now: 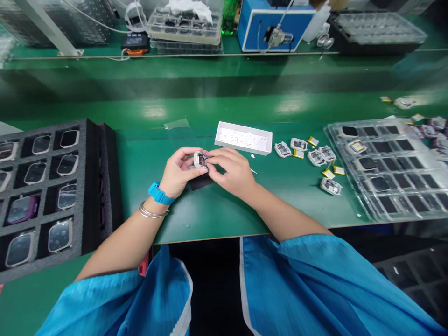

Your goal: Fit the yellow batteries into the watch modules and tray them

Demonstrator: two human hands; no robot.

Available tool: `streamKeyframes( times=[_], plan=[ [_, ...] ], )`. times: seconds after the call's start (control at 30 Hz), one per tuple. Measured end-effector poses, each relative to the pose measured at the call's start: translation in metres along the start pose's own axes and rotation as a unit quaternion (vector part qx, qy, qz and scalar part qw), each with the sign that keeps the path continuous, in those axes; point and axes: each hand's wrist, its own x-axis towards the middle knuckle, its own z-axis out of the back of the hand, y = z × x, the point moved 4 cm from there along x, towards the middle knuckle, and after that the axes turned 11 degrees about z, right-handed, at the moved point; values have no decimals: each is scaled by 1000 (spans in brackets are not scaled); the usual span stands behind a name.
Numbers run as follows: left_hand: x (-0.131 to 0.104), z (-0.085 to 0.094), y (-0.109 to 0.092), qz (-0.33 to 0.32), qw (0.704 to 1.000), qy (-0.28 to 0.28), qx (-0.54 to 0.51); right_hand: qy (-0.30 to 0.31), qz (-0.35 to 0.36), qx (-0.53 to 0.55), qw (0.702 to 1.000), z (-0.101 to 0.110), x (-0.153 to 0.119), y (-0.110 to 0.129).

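My left hand [178, 171] grips a small white smartwatch case [200, 159] by its edges, with the inner electronics facing up. At the case's right side, my right hand [234, 171] has thumb and fingers pinched together, touching it. Whatever small part may be between those fingertips is hidden. Below the hands lies a dark flat sheet [201, 182] on the green bench. Just behind them stands a shallow white box [244, 138] with many tiny dark pieces inside. A thin pointed white tool [254, 171] shows beside my right hand.
To the right lie several opened watch cases [283, 149] with yellow-edged batteries [339, 170]. Stacked clear trays [395, 168] sit beyond them. Black foam trays [89, 186] with watches stand at left. A blue machine [275, 25] is on the back shelf; a clear film [180, 131] lies behind my left hand.
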Motion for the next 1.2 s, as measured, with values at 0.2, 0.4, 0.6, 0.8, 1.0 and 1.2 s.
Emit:
streamKeyframes(
  times=[0.2,0.4,0.6,0.8,1.0,1.2],
  plan=[
    [0,1,1,19,1000,-7,-8,28,25,-11,999,3,3,2],
    [-1,3,-1,89,993,12,-80,31,-27,-26,999,27,12,-16],
    [-3,1,0,129,982,53,-125,8,-191,-157,969,75,-1,-76],
    [-4,-4,-1,155,976,60,-140,-14,-177,81,981,36,6,-32],
    [-7,-9,-2,165,972,74,-148,-60,-152,183,969,15,7,1],
    [-7,-14,-3,158,970,97,-158,-40,-73,75,994,17,6,4]
  ],
)
